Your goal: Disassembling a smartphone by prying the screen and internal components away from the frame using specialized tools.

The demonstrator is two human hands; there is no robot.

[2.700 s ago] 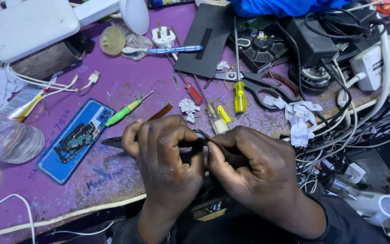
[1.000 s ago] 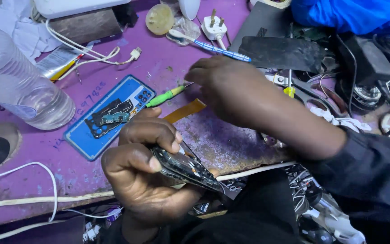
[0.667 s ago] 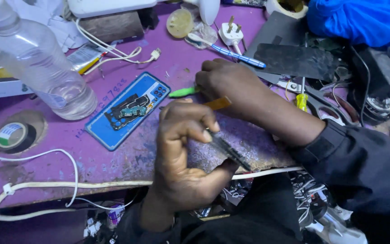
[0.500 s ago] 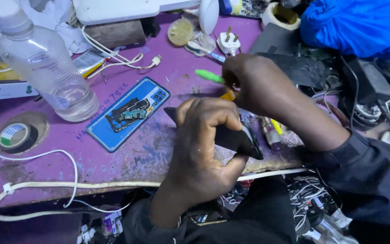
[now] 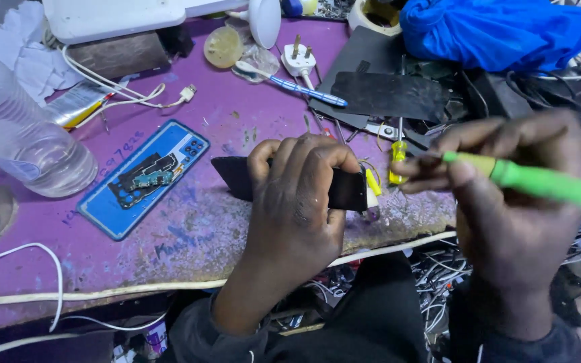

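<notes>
Head view, one moment; entry as I read it from the remote station.

Left hand (image 5: 297, 202): fingers curled shut around a black phone (image 5: 233, 178); the phone is tilted up off the purple tabletop (image 5: 237, 114), its far end sticking out past the knuckles; I cannot tell which face is turned towards me.

Right hand (image 5: 512, 222): closed in a pinch on a green screwdriver (image 5: 539, 183), raised to the right of the phone and apart from it; the tip end sits behind the fingertips and I cannot see it.

Surroundings: a blue back cover (image 5: 142, 178) with small parts on it lies flat, left of the phone; a clear bottle (image 5: 21, 134) lies further left; a yellow screwdriver (image 5: 397, 158) lies between the two hands; a white plug (image 5: 299, 60) and a blue cloth (image 5: 499, 30) sit at the far edge.

Judgement: the step in hand is the tool pick-up, phone braced, tool not yet on it; the next move calls for turning the driver tip-down, steadying the phone against the tabletop, and setting the tip square on a small screw; a slip would score the phone.
</notes>
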